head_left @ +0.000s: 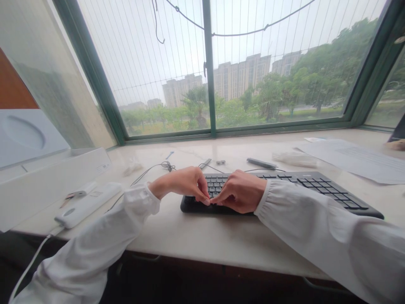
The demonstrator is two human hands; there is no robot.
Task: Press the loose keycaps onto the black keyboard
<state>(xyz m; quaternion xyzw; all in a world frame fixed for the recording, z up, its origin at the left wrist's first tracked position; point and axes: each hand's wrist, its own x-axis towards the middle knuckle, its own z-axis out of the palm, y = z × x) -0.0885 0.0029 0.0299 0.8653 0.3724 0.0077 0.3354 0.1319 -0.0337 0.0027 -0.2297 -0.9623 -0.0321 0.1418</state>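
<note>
A black keyboard (pixel 316 188) lies on the pale stone sill in front of the window. My left hand (pixel 185 183) rests on the keyboard's left end, fingers curled and pinched at its front edge. My right hand (pixel 242 192) sits beside it, fingers bent down and pinched, its tips meeting the left hand's tips at about the same key. Whatever is between the fingertips is too small to make out. Both arms wear white sleeves.
A white power strip (pixel 87 204) with a cord lies at the left, beside a white box (pixel 47 181). Thin cables (pixel 158 167), a dark pen-like tool (pixel 261 163), small parts and crumpled wrap (pixel 294 159) lie behind the keyboard. Paper sheets (pixel 357 158) cover the right.
</note>
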